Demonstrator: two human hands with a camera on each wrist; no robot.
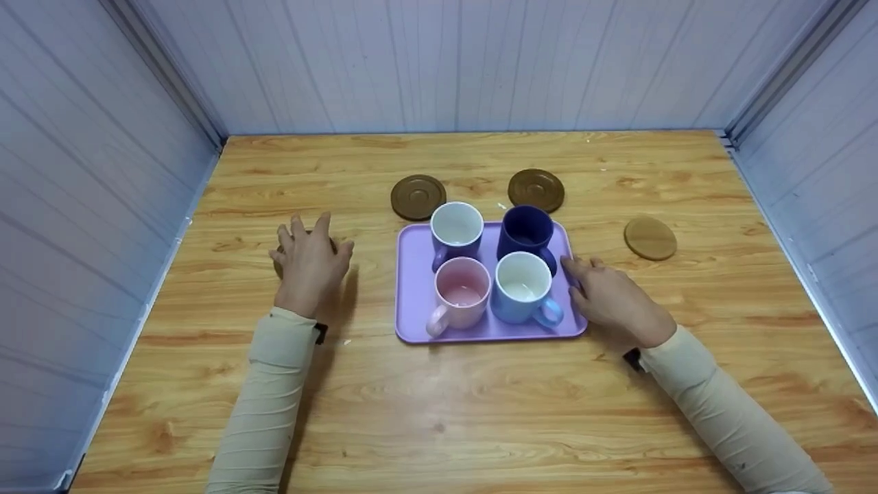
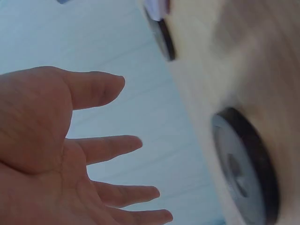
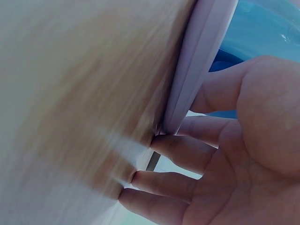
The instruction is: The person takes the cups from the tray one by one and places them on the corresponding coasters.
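In the head view, my left hand (image 1: pixel 306 264) hovers with spread fingers over a brown round coaster (image 1: pixel 277 266), mostly hidden beneath it. The left wrist view shows the coaster (image 2: pixel 229 159) apart from the extended fingers (image 2: pixel 112 146). At the right edge of a lilac tray (image 1: pixel 415 302), my right hand (image 1: pixel 621 302) touches the rim with thumb and index finger, the other fingers (image 3: pixel 173 185) straight against the table. The tray holds a pink mug (image 1: pixel 461 312), a light blue mug (image 1: pixel 518 309), a dark blue mug (image 1: pixel 516 247) and a white-lined purple-handled mug (image 1: pixel 466 251).
Behind the tray lie two dark brown coasters, one to the left (image 1: pixel 418 197) and one to the right (image 1: pixel 536 190). A lighter tan disc (image 1: pixel 650 238) lies right of the tray. Pale panel walls enclose the wooden table (image 1: pixel 439 412) at the back and both sides.
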